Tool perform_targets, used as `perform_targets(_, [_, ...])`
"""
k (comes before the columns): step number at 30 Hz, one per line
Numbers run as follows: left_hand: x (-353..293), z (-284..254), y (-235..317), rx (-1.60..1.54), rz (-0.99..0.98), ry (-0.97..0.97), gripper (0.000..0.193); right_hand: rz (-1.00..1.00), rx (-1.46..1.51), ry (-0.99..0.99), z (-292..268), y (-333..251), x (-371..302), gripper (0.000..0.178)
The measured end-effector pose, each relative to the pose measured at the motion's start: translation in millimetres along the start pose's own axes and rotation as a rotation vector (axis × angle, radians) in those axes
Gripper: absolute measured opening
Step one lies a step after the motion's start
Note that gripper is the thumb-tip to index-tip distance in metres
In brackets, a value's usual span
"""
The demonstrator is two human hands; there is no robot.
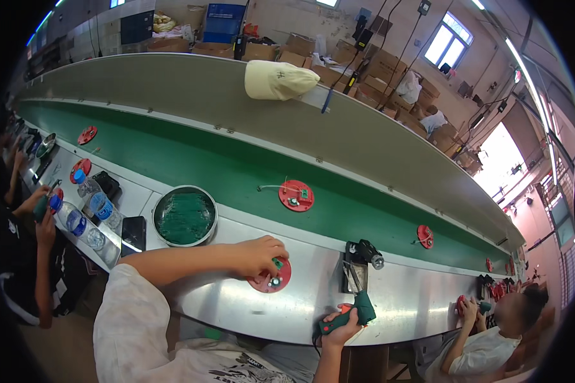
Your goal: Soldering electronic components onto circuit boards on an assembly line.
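Observation:
My left hand (260, 256) reaches over a round red disc (280, 279) lying on the metal table. Its fingers are bent down and closed around a small green circuit board (278, 262) on that disc; the fingertips are partly hidden. A small silvery part (275, 282) sits on the disc beside them. Near the front edge, my right hand (344, 329) grips a dark green pistol-grip power tool (364, 308) with a red trigger and a cord. Just beyond the tool, a small metal tray (358, 278) lies beside a black stand (361, 251).
A round metal pan (215, 221) with green contents stands left, beside a phone (133, 233) and water bottles (100, 203). Another red disc (296, 196) lies on the green conveyor belt (249, 185), with a low wall (191, 92) behind. Co-workers (501, 345) sit on both sides.

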State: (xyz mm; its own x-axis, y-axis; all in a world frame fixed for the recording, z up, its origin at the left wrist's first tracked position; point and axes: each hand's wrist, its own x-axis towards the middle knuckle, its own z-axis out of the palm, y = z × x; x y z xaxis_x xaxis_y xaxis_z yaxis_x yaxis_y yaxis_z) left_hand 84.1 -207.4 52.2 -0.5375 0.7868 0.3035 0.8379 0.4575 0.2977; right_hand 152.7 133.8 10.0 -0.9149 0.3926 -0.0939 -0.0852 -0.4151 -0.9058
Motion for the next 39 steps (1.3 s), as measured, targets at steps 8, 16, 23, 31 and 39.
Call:
perform_targets(8, [-3, -35, 16, -0.300, -0.522, 0.519, 0.039, 0.038, -0.004, -0.092, 14, -20, 0, 0.040])
perform_targets(16, [-6, 19, 51, 0.010, -0.971, 0.264, 0.048, 0.126, 0.080, -0.127, -4, -6, 4, 0.045])
perform_targets(23, [-34, 22, 62, -0.127, -0.732, 0.214, 0.053, 0.093, -0.007, -0.117, 1, -14, 0, 0.046])
perform_targets(31, [-52, 14, 53, -0.215, -0.608, 0.245, 0.042, 0.077, -0.041, -0.081, 9, -12, 3, 0.045])
perform_targets(39, [-77, -49, 24, -0.115, -0.708, 0.581, 0.019, 0.063, -0.042, -0.084, 3, -11, 2, 0.044])
